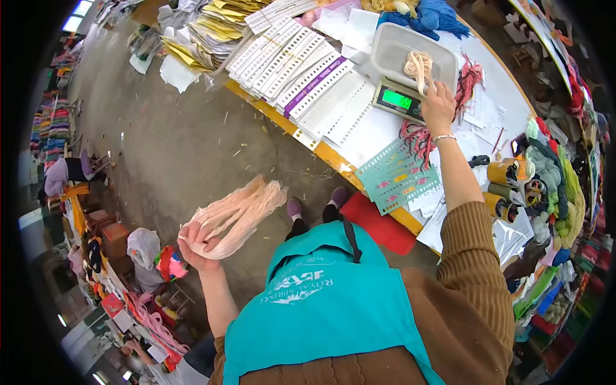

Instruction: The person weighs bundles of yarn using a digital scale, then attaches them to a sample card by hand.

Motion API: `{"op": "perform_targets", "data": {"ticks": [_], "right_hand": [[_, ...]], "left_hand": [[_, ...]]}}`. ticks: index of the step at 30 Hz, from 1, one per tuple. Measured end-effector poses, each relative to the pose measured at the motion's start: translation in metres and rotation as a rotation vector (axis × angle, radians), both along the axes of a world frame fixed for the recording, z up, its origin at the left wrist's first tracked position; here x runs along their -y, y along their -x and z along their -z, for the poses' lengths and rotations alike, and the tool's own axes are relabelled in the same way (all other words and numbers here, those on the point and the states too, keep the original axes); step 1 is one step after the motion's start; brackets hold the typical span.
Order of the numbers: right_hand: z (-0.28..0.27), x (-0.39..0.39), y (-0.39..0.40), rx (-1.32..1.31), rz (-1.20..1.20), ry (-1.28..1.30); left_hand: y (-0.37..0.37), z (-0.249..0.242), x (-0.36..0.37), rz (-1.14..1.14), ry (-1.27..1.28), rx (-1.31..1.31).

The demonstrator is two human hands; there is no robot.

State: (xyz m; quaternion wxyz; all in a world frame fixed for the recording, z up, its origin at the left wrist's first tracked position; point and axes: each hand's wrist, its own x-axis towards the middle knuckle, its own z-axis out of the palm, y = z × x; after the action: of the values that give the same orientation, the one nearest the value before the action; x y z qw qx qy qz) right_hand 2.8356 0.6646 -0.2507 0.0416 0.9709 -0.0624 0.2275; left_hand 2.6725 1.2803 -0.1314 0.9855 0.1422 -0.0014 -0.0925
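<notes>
My left hand (199, 245) is closed around one end of a pale peach skein of thread (247, 215), which hangs out in loose loops above the floor. At the table, my right hand (439, 108) is at the near rim of a translucent plastic tray (385, 54). Its fingers are closed on the trailing end of a small cream thread bundle (418, 65) that lies in the tray. Under the tray is a digital scale (399, 101) with a lit green display. Red and pink threads (418, 142) lie beside my right wrist.
Punched thread cards (289, 61) and yellow paper stacks (218, 32) cover the table's far left. A green punched card (398, 176) lies near the edge. Blue yarn (436, 18) sits behind the tray; thread cones (504, 172) stand right. A person (64, 176) sits far left.
</notes>
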Motion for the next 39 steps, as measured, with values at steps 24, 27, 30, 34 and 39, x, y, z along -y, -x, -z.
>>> {"op": "perform_targets", "data": {"ticks": [24,27,30,34,39], "right_hand": [[-0.139,-0.157,0.106,-0.503,-0.119,-2.015],[-0.142,-0.162,0.107,-0.461,-0.111,-1.926],[-0.128,-0.163,0.108,-0.430,-0.106,-1.756],[-0.118,-0.168,0.110,-0.246,0.001,-2.010],[-0.133,-0.176,0.105,-0.146,0.189,-2.583]], "left_hand": [[-0.098,0.004,0.304,0.612,-0.521,-0.139],[-0.095,0.021,0.306,0.524,-0.582,-0.130],[-0.094,0.025,0.306,0.456,-0.632,-0.103],[-0.093,0.031,0.306,0.393,-0.664,-0.171],[-0.098,0.018,0.296,0.479,-0.439,-0.197]]}}
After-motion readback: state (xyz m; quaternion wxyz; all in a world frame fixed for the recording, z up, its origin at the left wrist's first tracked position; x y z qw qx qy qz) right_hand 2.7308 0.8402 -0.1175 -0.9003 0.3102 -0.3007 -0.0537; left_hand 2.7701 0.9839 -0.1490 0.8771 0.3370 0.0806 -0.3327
